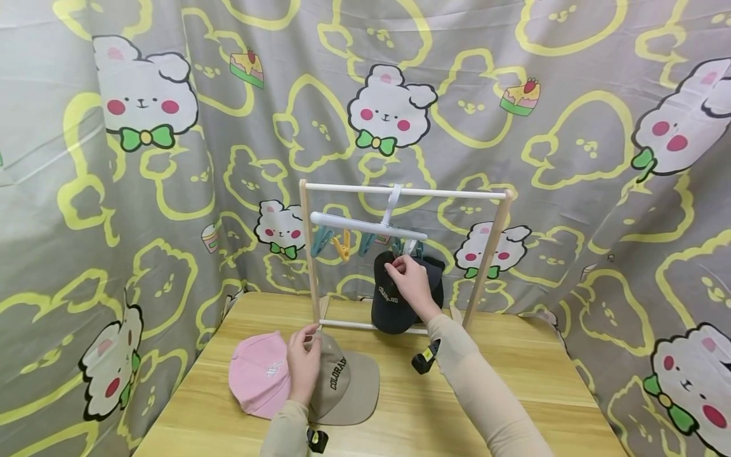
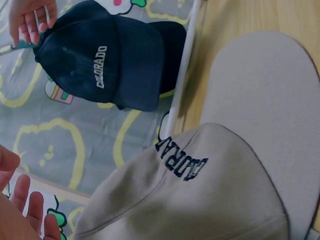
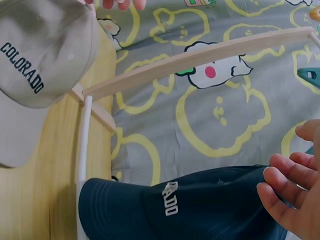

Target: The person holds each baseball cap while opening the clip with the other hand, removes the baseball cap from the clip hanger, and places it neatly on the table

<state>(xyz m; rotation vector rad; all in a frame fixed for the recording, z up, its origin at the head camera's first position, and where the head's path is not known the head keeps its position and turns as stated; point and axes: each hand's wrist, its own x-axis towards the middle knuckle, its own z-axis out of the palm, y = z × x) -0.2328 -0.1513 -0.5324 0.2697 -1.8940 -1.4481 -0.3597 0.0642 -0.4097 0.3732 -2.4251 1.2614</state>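
A dark navy cap (image 1: 389, 303) lettered COLORADO hangs brim down from a white hanger (image 1: 365, 224) with clothes pegs; another dark brim (image 2: 173, 52) shows behind it. My right hand (image 1: 408, 277) is at the top of the navy cap, fingers loosely bent beside a teal peg. In the right wrist view its fingertips (image 3: 272, 175) overlap the crown's edge. My left hand (image 1: 304, 362) hovers around the crown of a tan COLORADO cap (image 1: 360, 384), fingers relaxed and spread, gripping nothing. Left of that hand a pink cap (image 1: 259, 374) lies on the table.
The hanger hooks over the top bar of a small wooden rack (image 1: 311, 254) standing on the wooden table (image 1: 502, 393). Teal pegs (image 1: 322, 241) and a yellow peg (image 1: 342, 245) dangle from the hanger's left half. A patterned curtain (image 1: 468, 165) surrounds the table's back and sides.
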